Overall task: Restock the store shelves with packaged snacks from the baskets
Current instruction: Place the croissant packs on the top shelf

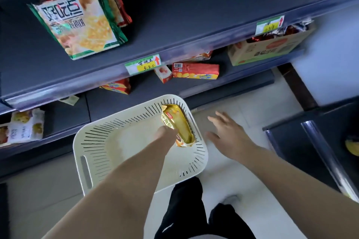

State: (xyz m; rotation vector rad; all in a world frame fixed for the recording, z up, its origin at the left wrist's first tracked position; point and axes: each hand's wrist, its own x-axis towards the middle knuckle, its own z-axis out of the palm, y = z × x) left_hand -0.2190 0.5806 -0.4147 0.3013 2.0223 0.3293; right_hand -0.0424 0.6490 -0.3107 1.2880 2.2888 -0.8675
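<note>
The left hand (165, 134) reaches down into the white basket (76, 147) and meets the near end of the gold packet (177, 120). Its fingers are hidden beneath the knuckles, so I cannot tell whether they have closed on the wrapper or merely touch it. The right hand (227, 132) is released, fingers spread, hovering over the floor (242, 184) just right of the basket, probably for balance or ready to steady the rim. The basket sits on the floor against the foot of the shelving, handy for lifting stock straight up. It holds only that one packet, lying along its far-right wall, so this basket looks nearly used up. Beyond it, the lower shelf (242, 75) carries a red box (195, 71) lying flat and a smaller box (163, 73) tipped just beside it. An open cardboard carton (268, 48) showing red wrappers sits further right. A handwritten price tag (142, 64) sits on the rail above them. Farthest, at the left of the upper shelf, green-edged cracker bags (77, 25) are ranged one behind another, with much bare shelf to their right, likely room for the packet.
</note>
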